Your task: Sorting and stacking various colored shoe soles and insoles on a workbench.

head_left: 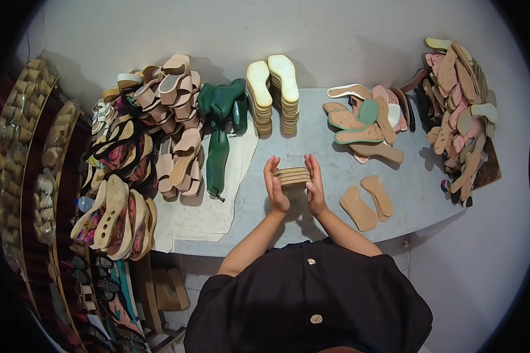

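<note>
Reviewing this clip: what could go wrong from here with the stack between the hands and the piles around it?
1. The tan stack sits between the left hand and right hand, seemingly gripped from its sides; uneven pressure might let a layer slip.

2. The tall pale-topped stacks stand just beyond the fingertips, so a forward bump might topple them.

3. The jumbled sole heap at right looks loosely piled and might slide.

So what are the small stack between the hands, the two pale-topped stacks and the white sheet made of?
Small stack: perhaps fibreboard or thick card, matt; its layered edges look plain tan.
Pale-topped stacks: possibly foam over board, smooth; cream tops sit above tan edges.
White sheet: cloth or paper, matt; it lies thin and flat with slightly uneven edges, so I can't say which.
</note>
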`<state>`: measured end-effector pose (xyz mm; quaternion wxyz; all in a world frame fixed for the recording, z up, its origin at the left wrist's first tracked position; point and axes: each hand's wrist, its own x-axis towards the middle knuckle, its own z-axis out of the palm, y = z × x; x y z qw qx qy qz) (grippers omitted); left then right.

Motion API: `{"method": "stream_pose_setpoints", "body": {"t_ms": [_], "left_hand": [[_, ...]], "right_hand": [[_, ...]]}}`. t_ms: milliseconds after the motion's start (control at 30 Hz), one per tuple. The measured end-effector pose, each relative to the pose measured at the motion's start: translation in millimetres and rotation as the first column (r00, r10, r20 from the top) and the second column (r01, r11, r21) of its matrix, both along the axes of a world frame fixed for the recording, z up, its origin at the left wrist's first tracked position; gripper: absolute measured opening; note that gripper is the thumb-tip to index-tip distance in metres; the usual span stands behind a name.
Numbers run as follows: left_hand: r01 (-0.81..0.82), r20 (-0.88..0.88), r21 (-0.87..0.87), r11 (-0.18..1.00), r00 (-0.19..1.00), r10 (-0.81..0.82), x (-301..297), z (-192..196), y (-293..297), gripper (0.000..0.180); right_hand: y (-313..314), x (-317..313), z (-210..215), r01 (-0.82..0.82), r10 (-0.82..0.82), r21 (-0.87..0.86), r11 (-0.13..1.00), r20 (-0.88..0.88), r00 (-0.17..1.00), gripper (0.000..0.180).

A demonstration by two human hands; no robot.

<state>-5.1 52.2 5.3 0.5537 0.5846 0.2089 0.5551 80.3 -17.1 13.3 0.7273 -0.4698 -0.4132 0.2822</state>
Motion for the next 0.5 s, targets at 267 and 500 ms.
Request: {"method": "stream_pose_setpoints", "body": {"t_ms": [267,500], "left_hand": [[0.088,-0.109,0.031,0.996,0.991,-0.084,3,8,-1,0.065],[0.106,0.015,-0.102,0.989,0.994,-0.105,10,-24,4,0.084]], "right_hand": [[0,6,-10,0.009,-0.01,-0.057,0.998,-0.019,1.0,0.074],[12,4,-28,0.091,-0.095,-0.094,0.991,-0.036,0.995,0.068]]}}
